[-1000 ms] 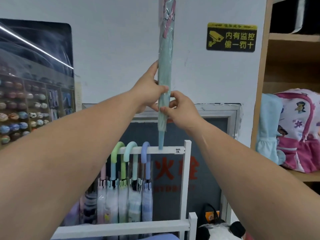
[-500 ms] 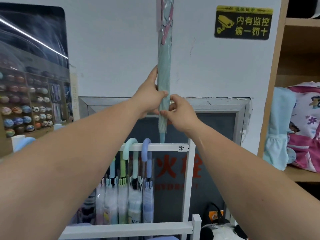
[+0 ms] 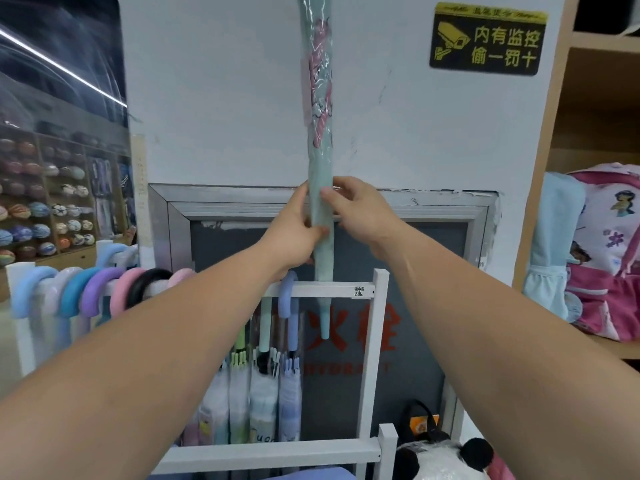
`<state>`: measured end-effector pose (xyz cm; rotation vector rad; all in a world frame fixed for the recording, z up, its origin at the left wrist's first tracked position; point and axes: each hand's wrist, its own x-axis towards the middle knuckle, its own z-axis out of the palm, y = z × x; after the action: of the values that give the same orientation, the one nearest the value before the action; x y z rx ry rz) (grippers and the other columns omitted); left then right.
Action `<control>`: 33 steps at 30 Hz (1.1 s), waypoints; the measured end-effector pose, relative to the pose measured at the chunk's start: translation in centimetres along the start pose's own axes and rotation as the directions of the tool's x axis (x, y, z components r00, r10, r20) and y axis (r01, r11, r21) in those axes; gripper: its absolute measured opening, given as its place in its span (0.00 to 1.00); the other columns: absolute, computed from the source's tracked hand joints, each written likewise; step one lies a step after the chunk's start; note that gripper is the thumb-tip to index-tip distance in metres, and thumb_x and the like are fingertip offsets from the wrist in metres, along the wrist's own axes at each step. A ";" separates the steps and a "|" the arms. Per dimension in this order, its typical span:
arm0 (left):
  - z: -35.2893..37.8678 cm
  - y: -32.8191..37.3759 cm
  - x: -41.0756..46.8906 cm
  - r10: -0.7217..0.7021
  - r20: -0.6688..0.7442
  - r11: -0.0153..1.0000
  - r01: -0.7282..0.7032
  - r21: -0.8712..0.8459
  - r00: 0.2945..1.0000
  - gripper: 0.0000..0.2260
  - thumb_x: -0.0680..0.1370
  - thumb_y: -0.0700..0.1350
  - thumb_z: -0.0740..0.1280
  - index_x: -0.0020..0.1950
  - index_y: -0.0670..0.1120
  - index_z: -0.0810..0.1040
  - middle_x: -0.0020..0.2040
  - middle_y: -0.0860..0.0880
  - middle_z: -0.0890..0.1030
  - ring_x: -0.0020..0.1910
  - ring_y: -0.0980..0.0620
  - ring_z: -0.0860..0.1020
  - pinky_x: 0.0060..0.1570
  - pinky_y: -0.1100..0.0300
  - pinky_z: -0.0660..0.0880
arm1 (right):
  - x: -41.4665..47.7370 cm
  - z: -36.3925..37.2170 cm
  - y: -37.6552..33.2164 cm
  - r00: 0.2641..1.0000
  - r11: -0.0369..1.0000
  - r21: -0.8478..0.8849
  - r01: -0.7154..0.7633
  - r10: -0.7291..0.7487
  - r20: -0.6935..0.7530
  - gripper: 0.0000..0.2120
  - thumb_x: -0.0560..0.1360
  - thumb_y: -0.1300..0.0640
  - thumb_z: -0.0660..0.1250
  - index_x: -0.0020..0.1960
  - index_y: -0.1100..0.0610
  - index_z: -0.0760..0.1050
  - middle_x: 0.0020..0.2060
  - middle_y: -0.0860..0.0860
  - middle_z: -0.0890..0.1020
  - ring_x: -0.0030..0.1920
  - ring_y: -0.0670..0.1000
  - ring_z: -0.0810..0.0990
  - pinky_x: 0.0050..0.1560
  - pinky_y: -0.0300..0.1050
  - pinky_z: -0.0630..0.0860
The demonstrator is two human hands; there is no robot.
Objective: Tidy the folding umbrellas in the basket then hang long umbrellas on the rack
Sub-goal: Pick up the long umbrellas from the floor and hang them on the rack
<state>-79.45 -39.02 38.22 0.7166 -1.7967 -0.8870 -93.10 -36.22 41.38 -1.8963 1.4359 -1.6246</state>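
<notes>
A long mint-green umbrella (image 3: 319, 98) in clear wrap stands upright against the white wall, tip down. My left hand (image 3: 294, 233) and my right hand (image 3: 356, 209) both grip its lower shaft. Its blue tip (image 3: 325, 322) reaches below and behind the top bar of the white rack (image 3: 332, 290). Several long umbrellas hang from that bar by curved handles, the nearest one lilac-blue (image 3: 287, 299). The umbrella's top runs out of frame.
A second rail at the left carries a row of pastel and black hook handles (image 3: 93, 289). Shelves of balls (image 3: 45, 209) stand far left. A wooden shelf (image 3: 540, 168) with pink backpacks is at the right. A panda plush (image 3: 446, 457) lies by the rack's foot.
The umbrella has come down, its tip now passing below the rack's top bar. My view has shifted, bringing the left rail of handles into sight.
</notes>
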 end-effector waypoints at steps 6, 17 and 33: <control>-0.3 -2.2 -0.1 -0.051 0.090 0.995 0.042 0.091 0.995 0.33 0.78 0.37 0.68 0.74 0.65 0.62 0.52 0.47 0.85 0.51 0.46 0.84 0.50 0.43 0.83 | 0.5 1.1 0.9 1.000 0.999 -0.050 -0.015 0.014 -0.023 0.13 0.79 0.53 0.68 0.61 0.57 0.75 0.53 0.53 0.83 0.52 0.53 0.83 0.55 0.53 0.81; -2.1 0.5 1.6 -0.022 -0.050 0.999 0.024 0.033 0.998 0.28 0.78 0.49 0.70 0.77 0.53 0.65 0.57 0.48 0.83 0.56 0.48 0.82 0.59 0.48 0.79 | -2.3 1.9 4.9 0.987 0.991 -0.118 -0.067 0.083 0.135 0.24 0.71 0.50 0.72 0.66 0.51 0.73 0.55 0.48 0.84 0.55 0.51 0.83 0.56 0.57 0.81; -0.6 -1.3 1.1 -0.022 0.066 0.998 0.018 0.061 0.998 0.16 0.77 0.39 0.72 0.62 0.48 0.73 0.54 0.48 0.85 0.54 0.48 0.84 0.57 0.48 0.79 | -1.2 -3.4 -0.6 0.976 0.995 0.049 -0.082 0.070 0.205 0.14 0.73 0.51 0.67 0.58 0.48 0.79 0.51 0.47 0.87 0.56 0.47 0.84 0.54 0.48 0.79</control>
<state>-79.20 -40.76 37.87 0.7528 -1.8856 -0.8823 -95.58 -33.71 42.21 -1.8891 1.3463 -1.3774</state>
